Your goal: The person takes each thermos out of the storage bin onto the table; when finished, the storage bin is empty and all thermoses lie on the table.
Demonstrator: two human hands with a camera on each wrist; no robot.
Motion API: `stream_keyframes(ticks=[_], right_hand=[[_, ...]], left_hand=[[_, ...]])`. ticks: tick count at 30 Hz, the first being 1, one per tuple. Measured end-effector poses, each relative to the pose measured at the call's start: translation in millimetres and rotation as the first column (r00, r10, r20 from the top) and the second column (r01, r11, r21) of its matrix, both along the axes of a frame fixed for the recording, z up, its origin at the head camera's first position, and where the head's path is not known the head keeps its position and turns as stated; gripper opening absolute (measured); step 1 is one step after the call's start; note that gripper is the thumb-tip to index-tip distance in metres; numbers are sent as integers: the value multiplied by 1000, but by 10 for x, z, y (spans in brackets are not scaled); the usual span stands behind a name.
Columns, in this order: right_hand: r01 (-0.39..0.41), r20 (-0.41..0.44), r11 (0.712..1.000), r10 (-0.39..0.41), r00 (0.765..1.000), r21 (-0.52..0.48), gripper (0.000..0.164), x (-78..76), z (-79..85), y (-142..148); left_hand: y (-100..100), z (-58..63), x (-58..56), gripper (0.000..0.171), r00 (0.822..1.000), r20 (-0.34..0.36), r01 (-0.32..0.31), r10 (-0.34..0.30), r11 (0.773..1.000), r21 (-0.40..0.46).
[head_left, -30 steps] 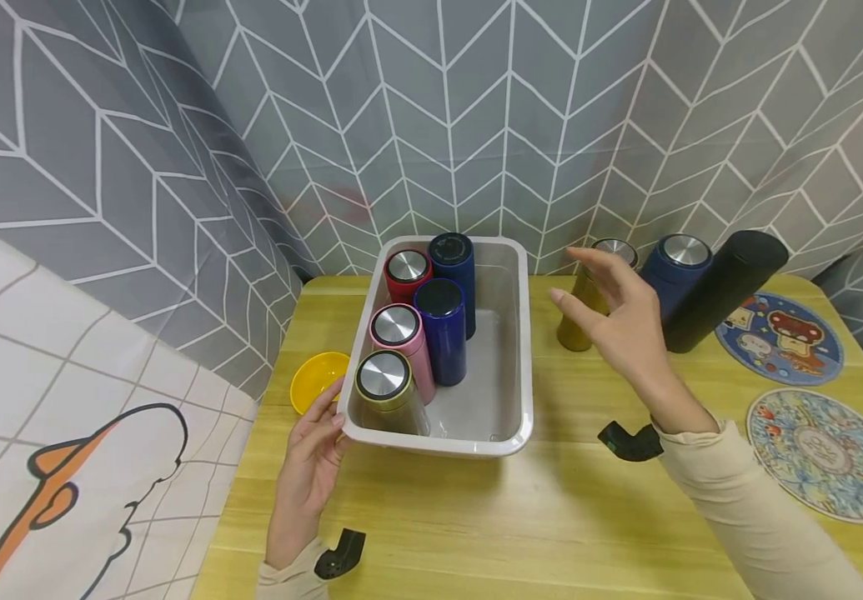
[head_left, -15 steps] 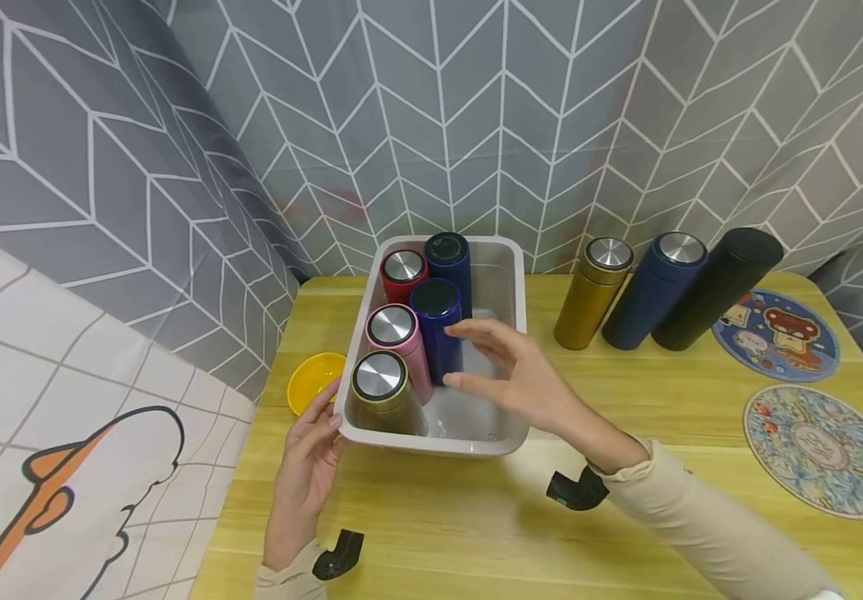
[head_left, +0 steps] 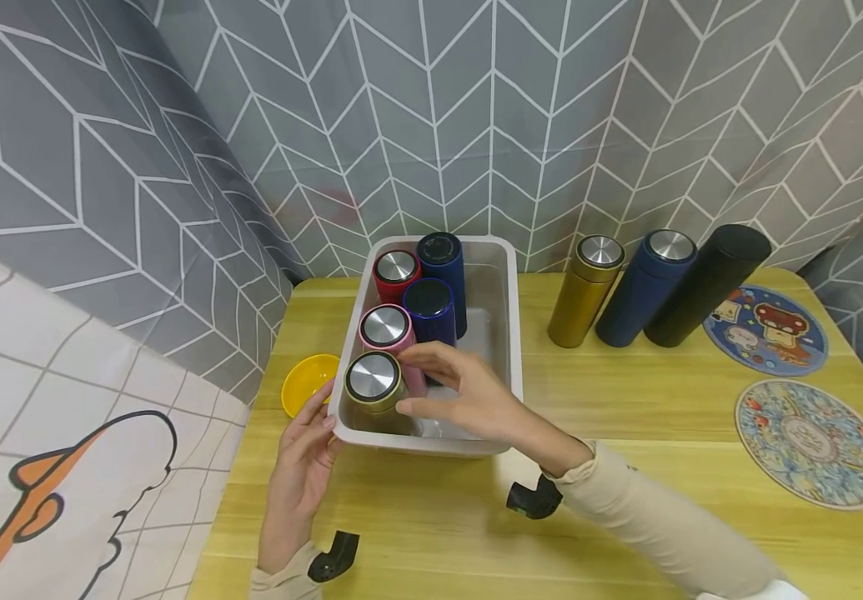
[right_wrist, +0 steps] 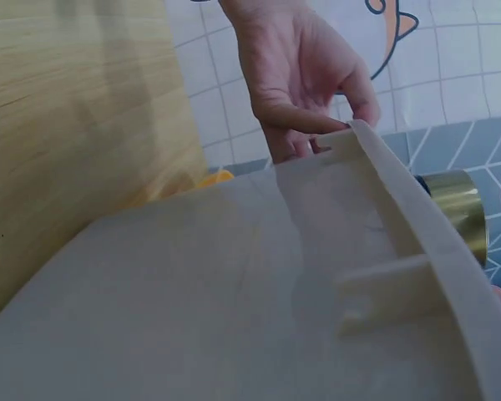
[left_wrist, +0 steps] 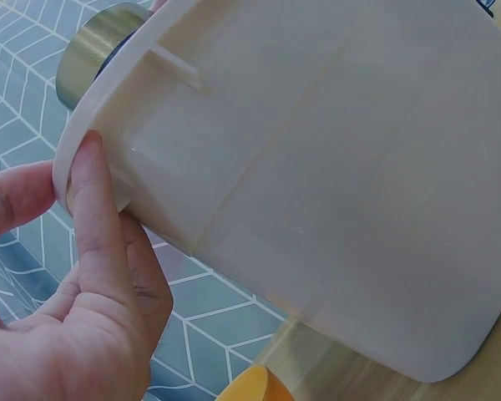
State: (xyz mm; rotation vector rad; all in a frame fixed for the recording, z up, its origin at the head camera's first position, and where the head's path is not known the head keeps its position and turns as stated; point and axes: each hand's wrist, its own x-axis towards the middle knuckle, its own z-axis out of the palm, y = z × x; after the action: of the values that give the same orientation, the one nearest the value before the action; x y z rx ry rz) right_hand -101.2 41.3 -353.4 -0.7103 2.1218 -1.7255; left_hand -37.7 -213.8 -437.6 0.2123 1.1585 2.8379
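A white plastic bin (head_left: 515,333) on the wooden table holds several thermos bottles along its left side. My left hand (head_left: 303,479) pinches the bin's front-left rim between thumb and fingers, clearly seen in the left wrist view. My right hand (head_left: 469,392) reaches over the bin, thumb and fingers spread beside the olive-gold thermos (head_left: 373,377) in the front-left corner. In the right wrist view, a gap shows between its fingertips and that olive-gold thermos (right_wrist: 461,209). Behind it stand a pink thermos (head_left: 387,326), a shiny blue one (head_left: 429,302), a red one (head_left: 396,271) and a navy one (head_left: 441,252).
Right of the bin stand a gold thermos (head_left: 584,296), a blue thermos (head_left: 643,292) and a black bottle (head_left: 704,287). Two round patterned mats (head_left: 814,442) lie further right. A yellow bowl (head_left: 305,383) sits against the bin's left side. Patterned curtain (head_left: 461,125) hangs behind.
My right hand has moved left from beside the gold thermos outside the bin, across the bin, to the olive-gold thermos. My left hand keeps its hold on the rim.
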Motion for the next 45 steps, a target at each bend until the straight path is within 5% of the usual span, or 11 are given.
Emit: stream_keyframes(ticks=[25, 45], right_hand=[[-65, -117, 995, 74, 990, 79, 74, 33, -124, -411], [2, -209, 974, 46, 977, 226, 73, 9, -89, -429]], left_hand=[[4, -1, 7, 50, 1000, -16, 21, -21, 1000, 19], [-1, -23, -5, 49, 999, -13, 32, -32, 999, 36]])
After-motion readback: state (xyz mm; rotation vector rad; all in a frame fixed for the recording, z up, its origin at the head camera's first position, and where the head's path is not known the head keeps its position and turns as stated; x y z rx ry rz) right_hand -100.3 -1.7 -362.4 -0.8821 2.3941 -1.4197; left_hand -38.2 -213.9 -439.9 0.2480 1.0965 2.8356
